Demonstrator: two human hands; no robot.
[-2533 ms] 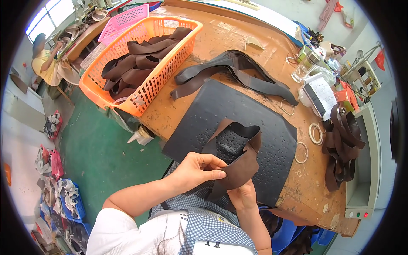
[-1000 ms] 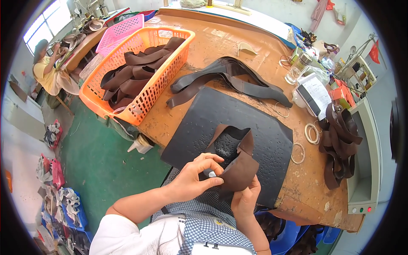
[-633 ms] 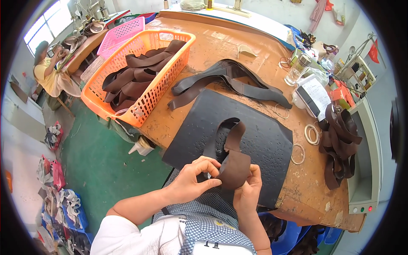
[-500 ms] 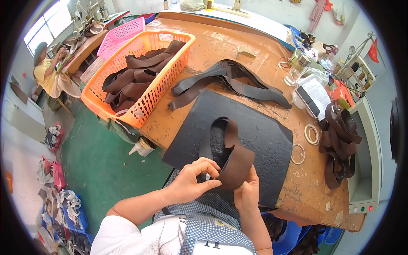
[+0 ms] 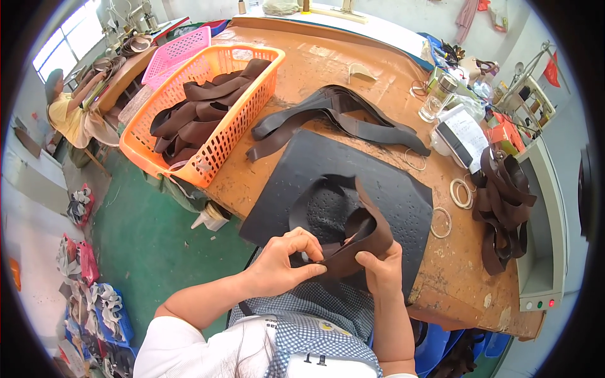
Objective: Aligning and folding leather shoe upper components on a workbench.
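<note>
A long brown strip [image 5: 372, 236], leather-like and looped on itself, is held up in front of me. My left hand [image 5: 287, 258] pinches its lower edge between thumb and fingers. My right hand [image 5: 383, 268] grips the strip's right side, thumb in front and fingers behind it. Below the loop lies a black mat [image 5: 271, 208], its surface pitted with small holes. Beyond the mat, a bundle of dark strips [image 5: 340, 113] rests on the table.
An orange basket [image 5: 211, 157] of brown strips stands at the table's [image 5: 302, 63] left, a pink basket [image 5: 183, 50] behind it. More brown strips [image 5: 501, 211] pile up at right, near rubber-band-like rings [image 5: 462, 194], a glass jar [image 5: 435, 104] and papers [image 5: 465, 132]. Far left sits another person [image 5: 66, 110].
My right hand has moved right and slightly up, turning the strip so its loop opens wider. My left hand keeps its pinch in nearly the same place.
</note>
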